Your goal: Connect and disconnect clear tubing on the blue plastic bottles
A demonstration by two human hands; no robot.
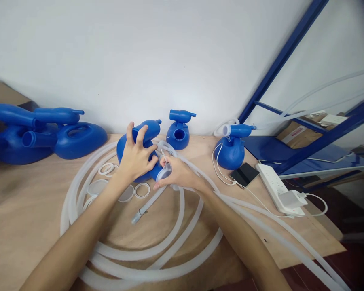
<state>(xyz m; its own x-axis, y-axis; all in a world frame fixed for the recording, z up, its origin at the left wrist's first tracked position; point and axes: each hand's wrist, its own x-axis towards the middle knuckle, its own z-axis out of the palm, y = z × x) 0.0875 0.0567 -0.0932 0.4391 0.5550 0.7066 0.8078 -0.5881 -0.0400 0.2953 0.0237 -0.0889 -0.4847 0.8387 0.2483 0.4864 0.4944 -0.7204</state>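
A blue plastic urinal bottle (120, 148) lies tilted on the table, its neck turned toward the right. My left hand (137, 158) is closed over its body and handle, with some fingers bent over the top. At the bottle's mouth, my right hand (182, 174) grips a clear cap (164, 173) between thumb and fingers; the fingers partly hide it. White rings (142, 190) and clear discs (97, 187) lie below and left of the bottle. Under my right hand a short clear tube (148, 206) with an end fitting points toward me.
Coiled clear hose (151, 275) surrounds the work and runs off right. More blue bottles stand at the left (79, 141), at the back (178, 135) and at the right (230, 153). A phone (244, 174), power strip (276, 188) and blue metal rack (279, 64) are to the right.
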